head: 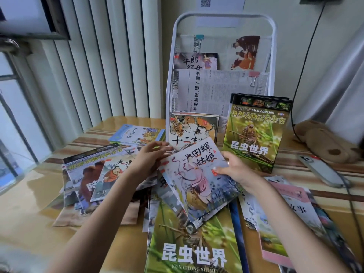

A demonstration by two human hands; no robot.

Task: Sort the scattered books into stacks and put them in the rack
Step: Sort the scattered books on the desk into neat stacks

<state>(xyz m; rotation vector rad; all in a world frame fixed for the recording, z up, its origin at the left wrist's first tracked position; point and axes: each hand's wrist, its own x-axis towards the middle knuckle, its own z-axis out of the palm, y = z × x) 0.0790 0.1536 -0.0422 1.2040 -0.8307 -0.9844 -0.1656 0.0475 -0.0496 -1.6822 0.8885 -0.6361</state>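
Picture books lie scattered over the yellow table (31, 196). My right hand (233, 168) grips the right edge of a thin picture book with a pink-robed figure (195, 180), held tilted above the pile. My left hand (149, 154) has its fingers spread at that book's upper left corner, touching it. A white wire rack (272, 56) stands at the back and holds papers and a few books. A dragon-cover book (194, 128) sits in its lowest pocket. A green insect book (254, 133) leans upright beside the rack.
A large green insect book (195, 245) lies at the front. Overlapping books (94, 174) spread to the left, a pink-edged stack (285, 213) to the right, a blue book (136, 133) behind. A phone (319, 170) with a cable and a brown plush toy (323, 138) rest at right.
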